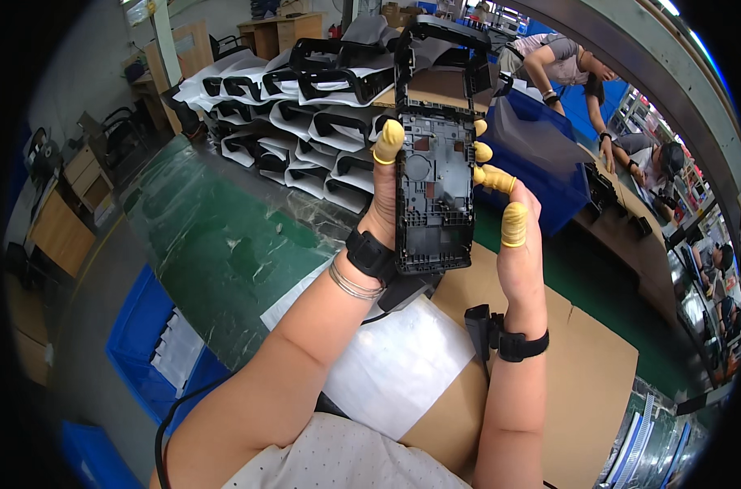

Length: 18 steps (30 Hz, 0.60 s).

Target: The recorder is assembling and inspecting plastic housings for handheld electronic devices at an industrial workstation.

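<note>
A black plastic housing stands nearly upright in front of me, its ribbed, open inner side facing me. An open frame section with a wide loop forms its upper end. My left hand grips the left edge, thumb in front, the palm partly hidden behind the part. Yellow finger cots cover the fingertips, and two cots peek out past the right edge. Beside that edge is my right hand, its index finger reaching to the housing and its thumb pointing up, apart from it. The remaining right fingers are hidden.
Black frames in white wrapping are stacked at the back left on a green-topped table. Cardboard and a white sheet lie below my hands. A blue bin stands right; another blue bin is low left. Co-workers are beyond.
</note>
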{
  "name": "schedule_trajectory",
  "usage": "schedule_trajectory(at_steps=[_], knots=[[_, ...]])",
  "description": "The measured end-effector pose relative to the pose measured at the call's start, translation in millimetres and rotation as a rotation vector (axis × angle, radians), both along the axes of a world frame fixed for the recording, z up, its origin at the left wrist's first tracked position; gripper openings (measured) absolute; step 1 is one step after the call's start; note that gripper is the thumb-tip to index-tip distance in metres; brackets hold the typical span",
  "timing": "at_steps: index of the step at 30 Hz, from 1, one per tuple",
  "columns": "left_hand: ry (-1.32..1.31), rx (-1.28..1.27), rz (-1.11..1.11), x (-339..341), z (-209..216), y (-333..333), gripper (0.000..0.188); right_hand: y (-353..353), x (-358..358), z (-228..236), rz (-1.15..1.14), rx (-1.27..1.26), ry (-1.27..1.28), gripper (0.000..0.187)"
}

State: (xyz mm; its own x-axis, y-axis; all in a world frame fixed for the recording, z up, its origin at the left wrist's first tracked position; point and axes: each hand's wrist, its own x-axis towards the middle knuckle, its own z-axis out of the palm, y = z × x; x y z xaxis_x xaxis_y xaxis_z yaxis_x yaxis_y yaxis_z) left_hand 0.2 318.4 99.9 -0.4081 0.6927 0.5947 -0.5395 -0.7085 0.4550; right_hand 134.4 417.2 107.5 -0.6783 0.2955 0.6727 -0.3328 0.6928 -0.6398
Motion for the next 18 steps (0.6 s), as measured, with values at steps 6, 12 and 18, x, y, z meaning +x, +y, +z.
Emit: schedule_trajectory(at_steps=[6, 12, 18], knots=[[-0.006, 0.041, -0.017, -6.6, -0.2, 0.3, 0.102, -4.7, 4.0, 4.7, -0.027, 0.040, -0.084, 0.060], [-0.043, 0.096, -0.121, -7.9, 1.5, -3.3, 0.107, 11.5, 9.9, 4.9, 0.196, 0.109, -0.220, 0.094], [0.005, 0.179, -0.238, -13.8, -3.4, -1.0, 0.109, 12.4, 12.7, 7.7, 0.244, 0.144, -0.267, 0.110]])
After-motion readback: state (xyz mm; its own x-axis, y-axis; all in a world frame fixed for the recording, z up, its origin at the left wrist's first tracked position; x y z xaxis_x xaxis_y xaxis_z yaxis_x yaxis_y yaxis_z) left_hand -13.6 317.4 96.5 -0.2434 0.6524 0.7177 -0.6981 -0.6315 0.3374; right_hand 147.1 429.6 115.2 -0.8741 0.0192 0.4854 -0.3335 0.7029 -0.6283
